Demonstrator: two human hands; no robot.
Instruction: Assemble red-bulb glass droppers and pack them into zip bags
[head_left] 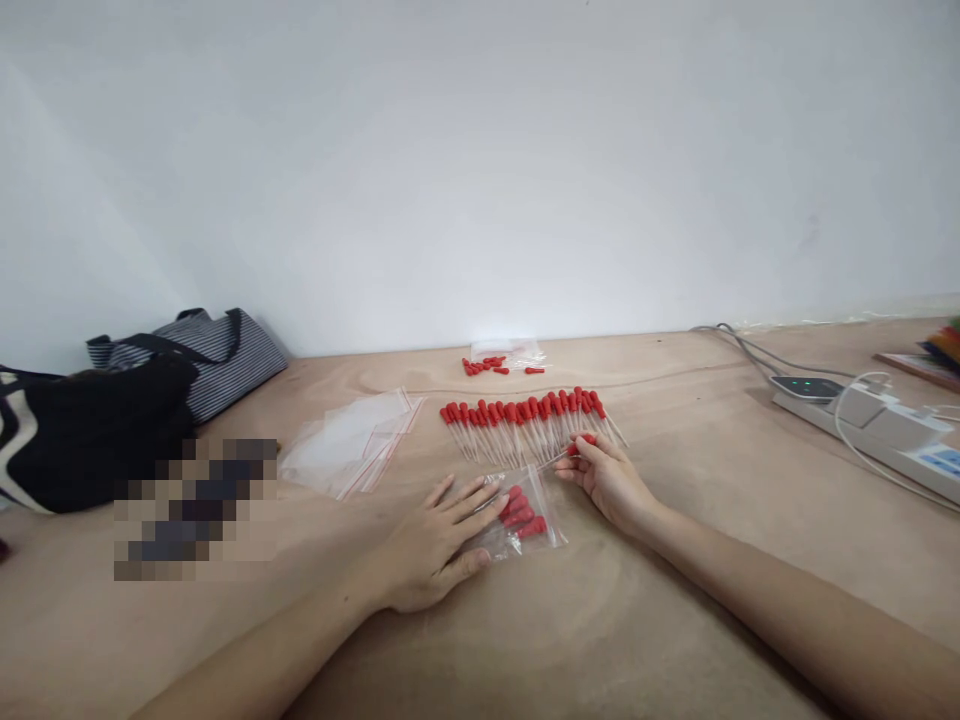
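My left hand (435, 545) lies on the wooden table (600, 620) with fingers stretched out, pressing the edge of a small clear zip bag (525, 520) that holds several red-capped droppers. My right hand (607, 475) pinches one glass dropper with a red bulb (574, 452), its tip pointing toward the bag's mouth. Just beyond my hands lies a row of several red-bulbed droppers (525, 420).
A stack of empty clear zip bags (352, 445) lies to the left. Loose red bulbs (491, 366) sit by another bag near the wall. Bags, one striped (202, 355) and one black (82, 430), stand far left. A power strip with cables (862, 415) lies at right.
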